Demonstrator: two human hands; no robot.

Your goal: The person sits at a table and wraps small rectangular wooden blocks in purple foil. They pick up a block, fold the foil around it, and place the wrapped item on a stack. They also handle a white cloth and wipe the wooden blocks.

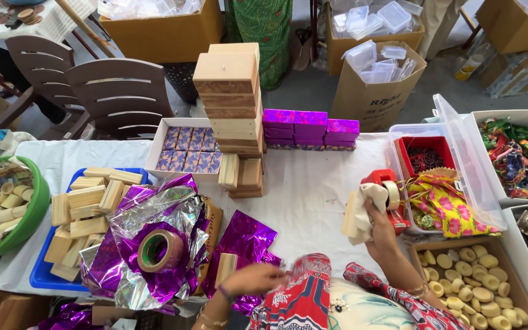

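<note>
A: Nearest us, low in the frame, our left hand (253, 279) is blurred at the table's front edge, over the purple foil sheet (249, 241) and just beside a small wooden block (225, 267); we cannot tell whether its fingers are spread or closed.

B: And our right hand (379, 227), lower right, is clenched around a pale cloth (362, 211), right up against the red tape dispenser (387, 190).

A: The only open room is the bare white tablecloth (310, 183) at centre. Crumpled foil with a tape roll (160, 249) crowds the left, before the blue tray (44, 275) of blocks.

B: Farther back, the stacked wooden boxes (230, 104) rise at centre, purple boxes (310, 128) beside them. Beyond the table's far edge are chairs (117, 91) and cardboard cartons (374, 91) on a grey floor.
</note>
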